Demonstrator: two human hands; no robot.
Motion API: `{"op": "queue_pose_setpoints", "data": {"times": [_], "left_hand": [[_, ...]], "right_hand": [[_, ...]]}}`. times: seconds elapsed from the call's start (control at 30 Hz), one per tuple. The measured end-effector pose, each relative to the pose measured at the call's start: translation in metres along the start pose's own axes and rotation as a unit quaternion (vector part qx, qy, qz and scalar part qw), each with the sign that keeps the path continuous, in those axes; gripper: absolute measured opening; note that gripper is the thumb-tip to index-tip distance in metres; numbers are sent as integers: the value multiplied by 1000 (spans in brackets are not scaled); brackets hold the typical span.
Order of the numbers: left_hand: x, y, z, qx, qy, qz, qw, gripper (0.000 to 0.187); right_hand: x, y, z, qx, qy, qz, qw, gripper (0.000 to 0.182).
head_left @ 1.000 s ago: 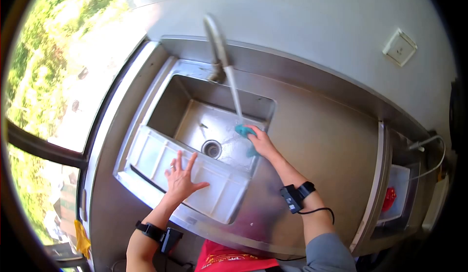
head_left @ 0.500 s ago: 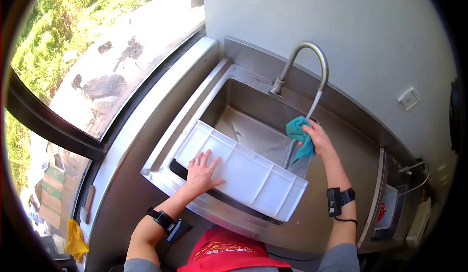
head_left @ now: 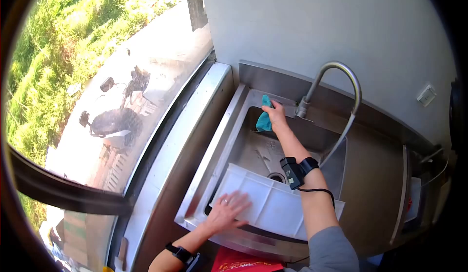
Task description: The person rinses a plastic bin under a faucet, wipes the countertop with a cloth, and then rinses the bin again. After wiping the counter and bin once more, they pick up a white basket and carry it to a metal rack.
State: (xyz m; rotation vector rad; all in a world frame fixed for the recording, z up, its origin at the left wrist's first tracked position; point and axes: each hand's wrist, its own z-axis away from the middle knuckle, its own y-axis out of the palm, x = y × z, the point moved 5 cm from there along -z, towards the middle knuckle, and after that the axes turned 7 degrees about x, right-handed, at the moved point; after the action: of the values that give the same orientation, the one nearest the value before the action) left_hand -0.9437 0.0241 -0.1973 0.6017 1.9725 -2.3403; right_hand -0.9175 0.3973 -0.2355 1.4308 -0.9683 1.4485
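Observation:
My left hand (head_left: 228,212) lies with spread fingers on a white plastic panel with raised ribs (head_left: 280,200), which rests across the near part of the sink. In my right hand (head_left: 278,117) is a teal cloth (head_left: 263,121), gripped at the back left corner of the sink basin (head_left: 244,147). Part of the cloth hangs below my fingers. The right forearm passes over the basin and the panel, hiding some of both. A drain hole (head_left: 277,178) shows just beyond the panel's far edge.
A curved metal faucet (head_left: 358,89) arches over the right of the basin, with a pale line running down from its spout. Steel counter (head_left: 370,174) extends right. A window ledge (head_left: 168,174) runs along the left. A wall socket (head_left: 426,96) is at right.
My right hand has carried the teal cloth from under the spout to the basin's back left corner. My left hand stays on the panel. The view has shifted left.

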Motion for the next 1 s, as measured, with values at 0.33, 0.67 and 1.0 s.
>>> {"op": "queue_pose_setpoints", "data": {"times": [0.33, 0.67, 1.0], "left_hand": [[36, -17, 10, 54, 116, 114, 985, 63], [46, -13, 3, 98, 124, 112, 981, 65], [43, -14, 7, 96, 129, 92, 983, 69]], "right_hand": [[-64, 110, -56, 108, -162, 577, 793, 53], [-75, 15, -62, -3, -144, 719, 680, 47], [-54, -46, -24, 30, -19, 783, 621, 31]]}}
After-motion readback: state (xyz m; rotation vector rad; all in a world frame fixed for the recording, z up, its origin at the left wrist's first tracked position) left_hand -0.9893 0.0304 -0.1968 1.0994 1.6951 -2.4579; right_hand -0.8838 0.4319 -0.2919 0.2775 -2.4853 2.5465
